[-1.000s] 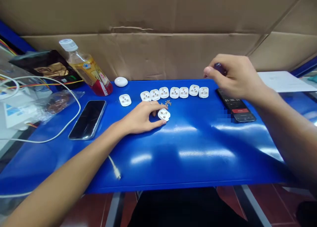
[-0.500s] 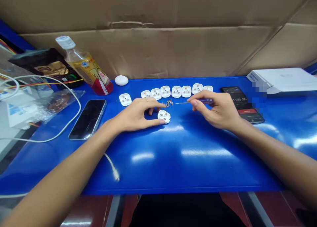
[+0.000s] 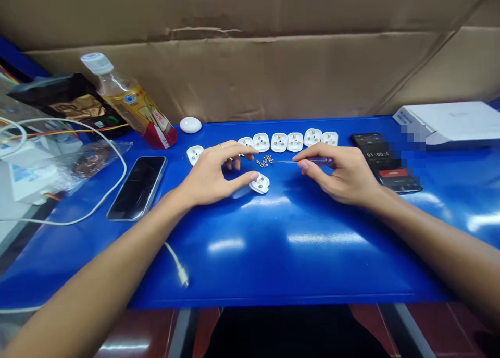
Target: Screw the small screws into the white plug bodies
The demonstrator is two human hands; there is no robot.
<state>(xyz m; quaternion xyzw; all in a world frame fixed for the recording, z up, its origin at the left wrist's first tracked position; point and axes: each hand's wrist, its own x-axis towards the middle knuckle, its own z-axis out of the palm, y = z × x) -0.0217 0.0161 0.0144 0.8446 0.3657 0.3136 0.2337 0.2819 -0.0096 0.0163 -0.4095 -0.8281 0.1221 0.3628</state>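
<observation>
My right hand (image 3: 339, 173) grips a thin screwdriver (image 3: 318, 161) with a purplish see-through handle. Its tip reaches into a small pile of screws (image 3: 264, 161). Just in front of the pile, a white square plastic cover (image 3: 261, 183) with metal pieces inside lies on the table. My left hand (image 3: 214, 173) is open over the table, thumb and fingers apart. The thumb tip overlaps the cover's edge; whether it touches I cannot tell. Behind the hands several similar white covers (image 3: 279, 143) lie in a row, and another cover (image 3: 194, 155) is partly hidden by my left hand.
On the left are a phone (image 3: 138, 188), a tilted drink bottle (image 3: 135, 108), a white cable (image 3: 182, 274) and bagged parts. A white rounded piece (image 3: 190, 125) sits at the back. On the right lie a phone showing a timer (image 3: 377, 155) and a white box (image 3: 453, 123).
My left thumb and fingers have spread and lifted from the front white cover. The screwdriver has shifted slightly left, its tip now at the screws.
</observation>
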